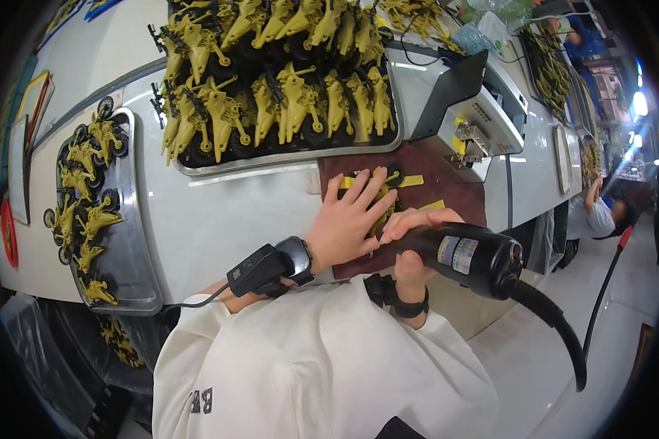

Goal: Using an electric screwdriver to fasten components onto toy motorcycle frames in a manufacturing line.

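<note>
My left hand (pixel 344 230) lies with its fingers spread over a yellow toy motorcycle (pixel 384 192), pressing it against a dark red mat (pixel 454 175). Most of that toy is hidden beneath the hand; a black wheel shows past the fingertips. A black electric screwdriver (pixel 447 251) is gripped in my right hand (pixel 414 225), tilted with its tip pointing left at the toy. My left fingers and thumb hide the tip, so I cannot tell whether it touches. Yellow tape strips (pixel 414 181) are on the mat around the toy.
A large metal tray (pixel 289 162) packed with yellow toy motorcycles stands beyond the mat. Another tray (pixel 143 256) at left holds several more. A grey box-shaped device (pixel 483 128) stands at right. The screwdriver's thick cable (pixel 553 318) hangs rightward. Another person (pixel 597 219) is at far right.
</note>
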`<state>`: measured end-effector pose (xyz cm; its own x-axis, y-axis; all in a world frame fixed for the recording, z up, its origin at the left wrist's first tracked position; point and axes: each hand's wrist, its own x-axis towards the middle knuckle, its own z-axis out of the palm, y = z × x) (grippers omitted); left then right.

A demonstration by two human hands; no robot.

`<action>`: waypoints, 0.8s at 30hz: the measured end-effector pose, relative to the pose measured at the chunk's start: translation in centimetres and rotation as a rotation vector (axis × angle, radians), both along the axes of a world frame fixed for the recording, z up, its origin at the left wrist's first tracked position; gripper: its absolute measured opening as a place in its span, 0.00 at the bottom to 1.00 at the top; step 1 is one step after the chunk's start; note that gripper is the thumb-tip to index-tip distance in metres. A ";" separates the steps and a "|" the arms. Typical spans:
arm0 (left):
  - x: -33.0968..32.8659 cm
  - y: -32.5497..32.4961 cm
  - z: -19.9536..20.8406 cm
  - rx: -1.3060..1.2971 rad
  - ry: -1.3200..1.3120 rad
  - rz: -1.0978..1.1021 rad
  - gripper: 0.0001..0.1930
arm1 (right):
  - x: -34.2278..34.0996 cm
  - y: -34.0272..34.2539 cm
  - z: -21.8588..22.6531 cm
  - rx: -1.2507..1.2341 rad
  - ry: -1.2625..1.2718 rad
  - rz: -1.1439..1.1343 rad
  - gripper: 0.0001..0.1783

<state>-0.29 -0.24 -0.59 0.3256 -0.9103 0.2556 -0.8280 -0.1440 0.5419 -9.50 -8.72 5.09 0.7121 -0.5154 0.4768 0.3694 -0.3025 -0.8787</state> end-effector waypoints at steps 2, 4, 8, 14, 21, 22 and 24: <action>0.0 0.0 0.0 -0.029 0.003 0.004 0.31 | 0.1 -0.3 0.3 -0.053 0.035 0.031 0.34; -0.4 0.1 0.2 -0.023 0.008 0.026 0.33 | -0.1 0.0 0.0 0.006 -0.023 0.021 0.35; 0.6 -0.3 1.9 -0.009 0.141 -0.042 0.33 | 0.0 -0.4 2.5 0.114 -0.229 -0.101 0.41; 6.2 12.3 8.7 -0.078 0.176 0.084 0.32 | -2.1 -4.2 5.1 0.102 -0.401 -0.228 0.40; 11.4 28.7 4.1 0.135 -0.245 1.046 0.31 | -2.1 -4.3 2.8 0.364 -0.251 -0.490 0.32; 11.8 28.6 4.1 0.157 -0.262 1.066 0.32 | -2.2 -4.4 2.8 0.372 -0.236 -0.483 0.31; 11.2 22.6 8.1 0.014 -0.294 0.934 0.34 | -2.2 -4.0 2.6 0.356 -0.264 -0.466 0.31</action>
<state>10.87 22.40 7.50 0.8421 -0.3220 0.4326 -0.4789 -0.8153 0.3255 -11.72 -12.74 7.72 0.2576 -0.9014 0.3479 0.4873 -0.1898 -0.8524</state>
